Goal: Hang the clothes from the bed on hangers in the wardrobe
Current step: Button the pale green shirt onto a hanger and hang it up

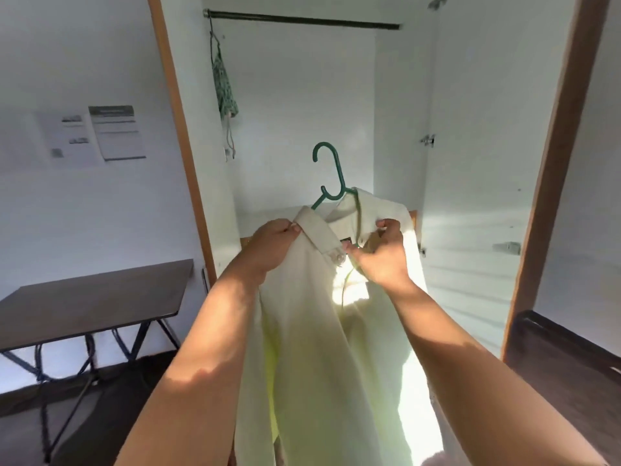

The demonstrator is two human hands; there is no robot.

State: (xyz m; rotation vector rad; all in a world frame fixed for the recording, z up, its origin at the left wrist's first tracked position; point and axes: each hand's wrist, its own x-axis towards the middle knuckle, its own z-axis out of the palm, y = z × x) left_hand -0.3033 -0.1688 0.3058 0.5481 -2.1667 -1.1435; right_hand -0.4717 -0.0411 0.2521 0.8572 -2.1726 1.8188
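Note:
A cream shirt (pixel 312 317) hangs in front of me on a green plastic hanger (pixel 331 176), whose hook sticks up above the collar. My left hand (pixel 268 247) pinches the left side of the collar. My right hand (pixel 383 253) grips the shirt's front edge near the top button, below the right collar. The open wardrobe (pixel 470 163) is straight ahead, its dark rail (pixel 302 20) high above the hanger. A green patterned garment (pixel 223 85) hangs from the rail's left end.
A dark folding table (pixel 94 301) stands at the left by the white wall, with papers (pixel 100 134) taped above it. The wardrobe's wooden frame (pixel 554 183) rises at the right, and a dark piece of furniture (pixel 564 348) is at lower right.

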